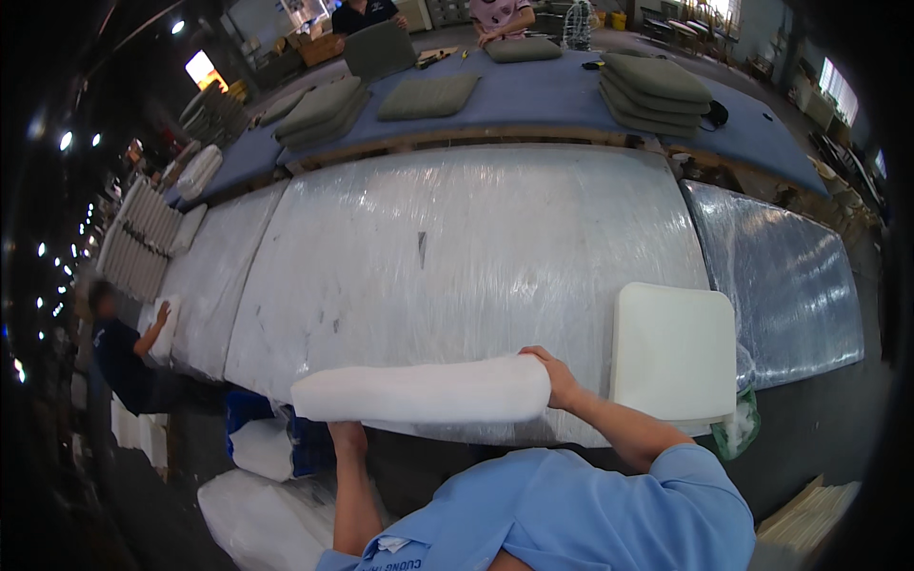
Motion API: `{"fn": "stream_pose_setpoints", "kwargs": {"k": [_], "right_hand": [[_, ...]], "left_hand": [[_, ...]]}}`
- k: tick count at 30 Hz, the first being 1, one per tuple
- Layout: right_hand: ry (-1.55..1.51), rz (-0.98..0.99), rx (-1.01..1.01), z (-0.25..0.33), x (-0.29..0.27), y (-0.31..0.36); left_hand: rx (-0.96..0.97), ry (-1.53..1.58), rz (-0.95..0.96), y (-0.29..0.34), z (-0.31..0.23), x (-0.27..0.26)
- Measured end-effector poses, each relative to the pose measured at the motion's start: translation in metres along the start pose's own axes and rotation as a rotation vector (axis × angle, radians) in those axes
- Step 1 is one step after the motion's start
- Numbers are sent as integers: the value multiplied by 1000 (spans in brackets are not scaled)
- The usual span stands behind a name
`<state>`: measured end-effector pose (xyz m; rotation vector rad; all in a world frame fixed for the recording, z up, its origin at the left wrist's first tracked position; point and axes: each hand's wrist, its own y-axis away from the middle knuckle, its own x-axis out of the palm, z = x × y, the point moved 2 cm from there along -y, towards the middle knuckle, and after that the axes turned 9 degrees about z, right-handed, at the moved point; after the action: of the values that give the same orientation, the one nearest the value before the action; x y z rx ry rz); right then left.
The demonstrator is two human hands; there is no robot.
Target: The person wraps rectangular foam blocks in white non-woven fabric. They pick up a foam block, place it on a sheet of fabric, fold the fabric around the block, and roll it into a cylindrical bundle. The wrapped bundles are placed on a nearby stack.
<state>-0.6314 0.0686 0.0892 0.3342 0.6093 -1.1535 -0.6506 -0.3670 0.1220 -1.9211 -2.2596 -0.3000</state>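
Note:
A thick white cushion (424,390), its long side edge facing up, is held at the near edge of the plastic-wrapped table (457,257). My right hand (555,376) grips its right end, fingers bent over the top corner. Under the left end is my left hand (349,438), with its fingers mostly hidden beneath the cushion. Right of my right hand, a cream foam pad (674,352) with rounded corners lies flat on the table.
Beyond the table, a blue-topped bench (533,95) bears stacks of grey-green cushions (652,90), with two people behind it. Another person (133,347) works at the far left. A blue bag (249,407) and white wrapped bundle (267,519) sit lower left; a green bag (738,428) hangs at right.

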Motion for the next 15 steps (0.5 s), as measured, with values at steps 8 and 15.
{"fn": "stream_pose_setpoints", "kwargs": {"k": [8,15], "right_hand": [[379,294,43,123,-155,-5],[684,570,63,221,-194,-12]], "left_hand": [[-236,399,7,-10,18,50],[-585,572,281,14,92,135]]}}
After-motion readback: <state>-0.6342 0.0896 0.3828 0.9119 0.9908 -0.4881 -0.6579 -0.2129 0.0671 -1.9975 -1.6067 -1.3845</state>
